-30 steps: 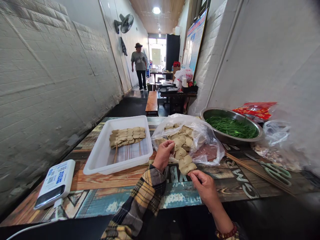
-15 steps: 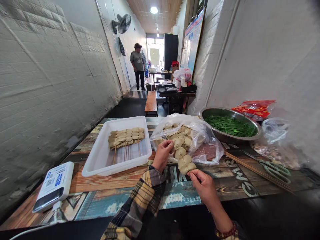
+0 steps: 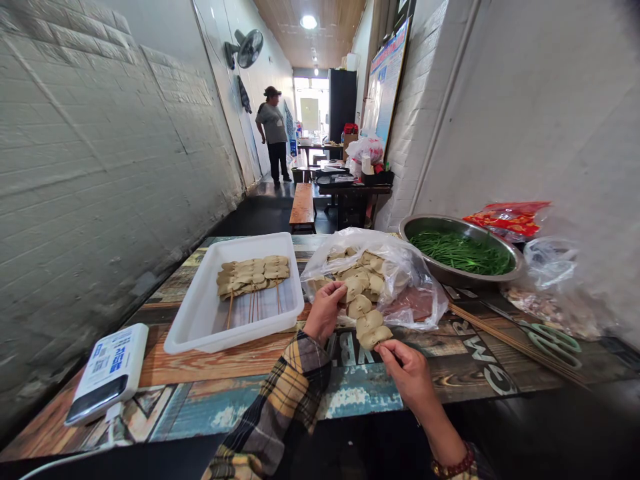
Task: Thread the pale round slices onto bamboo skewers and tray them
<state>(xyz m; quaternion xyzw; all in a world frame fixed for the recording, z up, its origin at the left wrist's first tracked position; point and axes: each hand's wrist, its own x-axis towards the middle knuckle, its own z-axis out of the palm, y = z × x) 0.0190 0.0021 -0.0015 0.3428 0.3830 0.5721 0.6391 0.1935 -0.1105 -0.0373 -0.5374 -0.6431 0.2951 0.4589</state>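
My left hand point(image 3: 326, 310) pinches the edge of a flat greyish-tan food slice point(image 3: 356, 288) at the upper end of a row of several overlapping slices point(image 3: 370, 325). At the row's lower end, my right hand point(image 3: 407, 367) is closed on the skewer, most of which the slices and fingers hide. I cannot tell exactly what food the slices are. Just beyond my hands, an open clear plastic bag point(image 3: 415, 293) holds more such slices point(image 3: 367, 267). To the left, a white plastic tray point(image 3: 193, 313) contains filled skewers point(image 3: 253, 275) laid side by side, their sticks pointing toward me.
A metal basin point(image 3: 463, 277) of green chives point(image 3: 457, 252) stands at right. Bare wooden sticks point(image 3: 510, 340) and green-handled scissors point(image 3: 553, 343) lie near bagged food point(image 3: 555, 307). A white device point(image 3: 107, 373) with a cable sits at left. A person point(image 3: 274, 133) stands far back beside a bench point(image 3: 303, 203).
My hands and the row of slices stay almost in place. In the background, the person has shifted slightly left and turned.
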